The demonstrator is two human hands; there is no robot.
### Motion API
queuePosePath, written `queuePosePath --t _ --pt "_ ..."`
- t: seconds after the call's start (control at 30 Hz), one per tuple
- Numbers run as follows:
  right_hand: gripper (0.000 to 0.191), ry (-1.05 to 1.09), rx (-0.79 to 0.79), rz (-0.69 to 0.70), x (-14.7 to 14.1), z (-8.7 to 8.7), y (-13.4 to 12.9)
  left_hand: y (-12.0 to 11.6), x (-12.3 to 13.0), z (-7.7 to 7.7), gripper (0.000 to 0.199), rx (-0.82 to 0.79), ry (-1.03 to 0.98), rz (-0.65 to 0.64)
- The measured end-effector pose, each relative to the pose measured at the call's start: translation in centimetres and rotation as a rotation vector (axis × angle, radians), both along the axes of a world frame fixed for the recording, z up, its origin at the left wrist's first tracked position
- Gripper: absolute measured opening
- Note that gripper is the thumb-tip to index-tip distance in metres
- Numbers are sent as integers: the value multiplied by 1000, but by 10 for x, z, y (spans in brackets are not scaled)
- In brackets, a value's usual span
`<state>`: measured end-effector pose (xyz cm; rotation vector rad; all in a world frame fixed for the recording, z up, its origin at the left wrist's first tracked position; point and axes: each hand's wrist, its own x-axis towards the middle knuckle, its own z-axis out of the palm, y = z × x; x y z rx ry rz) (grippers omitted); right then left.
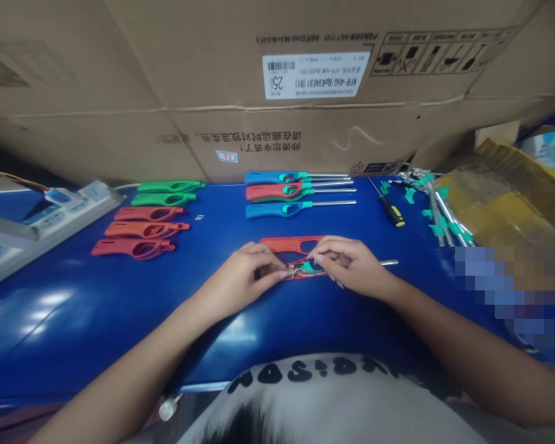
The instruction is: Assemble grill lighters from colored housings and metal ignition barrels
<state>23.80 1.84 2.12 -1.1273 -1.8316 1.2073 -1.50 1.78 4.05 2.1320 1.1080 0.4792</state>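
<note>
An opened gas lighter lies in front of me on the table, its red half shell point(300, 277) holding the inner parts. Thumb and fingertips of my left hand point(263, 269) pinch a small pale part point(291, 270) at the shell's left end. My right hand point(349, 262) is closed at the green trigger point(308, 266), its fingertips pressed together there and partly covering it. A metal lighter tube point(390, 263) sticks out to the right from behind that hand. Just beyond lies the matching red half shell point(280, 245), partly behind my right fingers.
Several red and green lighter handles point(134, 248) lie at left, near a white power strip point(50, 216). Lighters with metal tubes point(275, 210) lie beyond my hands. A screwdriver point(391, 211) and tube assemblies point(444, 213) lie right. A cardboard box point(213, 68) stands behind.
</note>
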Motion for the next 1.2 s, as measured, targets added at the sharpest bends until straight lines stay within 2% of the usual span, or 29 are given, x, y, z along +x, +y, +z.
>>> queuePosePath --t 0.13,0.37,0.53,0.63,0.73,0.83,0.9,1.0,1.1,1.2 --pt "23 11 -28 0 1 0 0 1 0 -2 15 31 34 -58" --pt "20 8 -13 0 1 -2 1 1 0 1 17 62 26 -55" --pt "21 1 -15 0 1 0 1 1 -1 -5 17 158 143 -101" --pt "20 -13 2 3 1 -1 0 0 -2 -3 21 160 180 -97" --pt "19 -33 97 -19 1 0 -2 -2 -3 2 22 120 183 -112" --pt "19 -83 338 -86 2 2 -7 -2 -4 3 21 82 168 -107" --pt "23 -179 517 -12 4 4 -11 -1 -5 2 20 66 143 -98" --pt "35 -452 681 249 5 4 -15 1 -6 1 19 58 111 -95" --pt "44 -669 699 397 5 4 -15 2 -6 3 20 60 113 -81" --pt "46 -721 676 445 5 3 -15 2 -7 7 21 54 127 -66"
